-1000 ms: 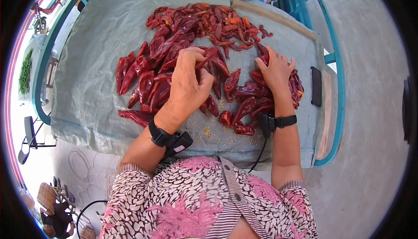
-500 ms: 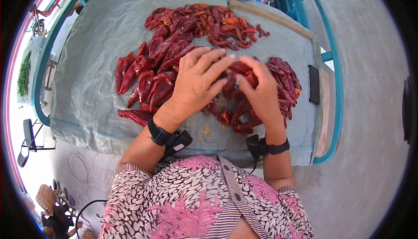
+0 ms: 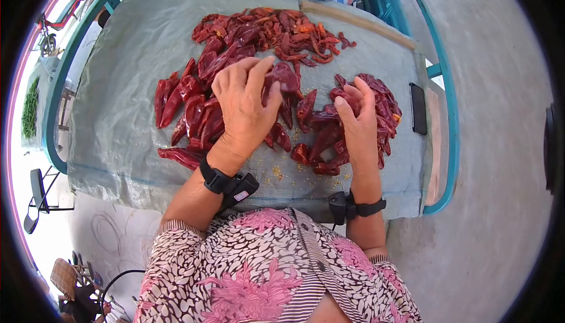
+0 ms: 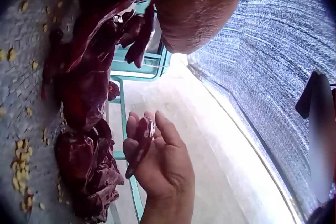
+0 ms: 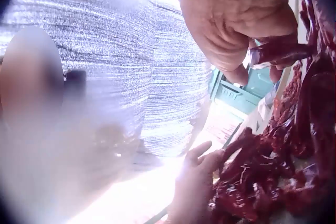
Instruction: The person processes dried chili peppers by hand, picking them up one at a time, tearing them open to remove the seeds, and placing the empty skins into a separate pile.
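Observation:
My left hand (image 3: 244, 102) is raised over the heap of large, glossy dark-red dried chili peppers (image 3: 194, 117). One dried chili pepper (image 3: 282, 77) is held at its thumb and forefinger, overlapping the heap in the head view. My right hand (image 3: 362, 126) is above the pile on the right, a wrinkled mound of dried chili peppers (image 3: 384, 102). Its fingers curl round a small dried chili pepper (image 4: 142, 146), which lies across the palm in the left wrist view. The same chili pepper (image 5: 281, 53) sticks out past the fingers in the right wrist view.
Smaller, shrivelled chilies (image 3: 294, 31) lie at the back of the grey woven sheet (image 3: 123, 75). Loose yellow seeds (image 3: 276, 173) are scattered near the front. A black phone (image 3: 418, 108) lies by the right edge. A teal metal frame (image 3: 448, 123) surrounds the sheet.
My right hand went left to meet the left hand, then moved back right with a chili pepper in its fingers. The left hand has drawn slightly left.

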Demonstrator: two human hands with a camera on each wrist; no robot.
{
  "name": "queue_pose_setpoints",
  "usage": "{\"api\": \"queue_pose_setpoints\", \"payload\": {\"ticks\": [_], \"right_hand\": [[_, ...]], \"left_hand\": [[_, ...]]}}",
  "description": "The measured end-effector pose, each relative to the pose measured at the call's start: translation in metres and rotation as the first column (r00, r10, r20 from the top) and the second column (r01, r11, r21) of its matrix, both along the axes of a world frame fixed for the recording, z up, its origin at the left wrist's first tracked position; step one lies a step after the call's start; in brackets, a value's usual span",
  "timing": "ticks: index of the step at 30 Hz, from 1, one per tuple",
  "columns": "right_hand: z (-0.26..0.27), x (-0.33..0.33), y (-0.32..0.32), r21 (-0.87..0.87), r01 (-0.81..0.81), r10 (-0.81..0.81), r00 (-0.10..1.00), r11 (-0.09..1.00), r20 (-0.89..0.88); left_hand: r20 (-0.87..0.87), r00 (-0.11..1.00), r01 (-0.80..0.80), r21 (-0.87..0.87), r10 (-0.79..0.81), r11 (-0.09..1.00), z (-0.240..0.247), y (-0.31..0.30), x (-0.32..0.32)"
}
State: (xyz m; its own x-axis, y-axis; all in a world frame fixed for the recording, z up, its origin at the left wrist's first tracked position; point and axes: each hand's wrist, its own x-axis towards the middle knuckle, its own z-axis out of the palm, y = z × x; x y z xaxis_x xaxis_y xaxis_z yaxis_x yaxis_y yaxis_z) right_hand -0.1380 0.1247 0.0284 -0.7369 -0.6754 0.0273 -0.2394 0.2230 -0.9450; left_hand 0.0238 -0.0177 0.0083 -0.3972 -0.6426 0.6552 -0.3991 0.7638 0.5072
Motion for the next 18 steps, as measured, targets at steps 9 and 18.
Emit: {"api": "queue_pose_setpoints", "payload": {"ticks": [9,18], "right_hand": [[0.0,0.002,0.002,-0.019,-0.248,0.249,0.963,0.969,0.109],[-0.032,0.003,0.017,0.443,0.006,0.355,0.587,0.897,-0.728]], "left_hand": [[-0.042,0.954,0.296,0.004,-0.296,0.955,-0.003,0.0,-0.001],[-0.055,0.944,0.324,-0.031,-0.325,0.946,-0.006,0.0,-0.003]]}}
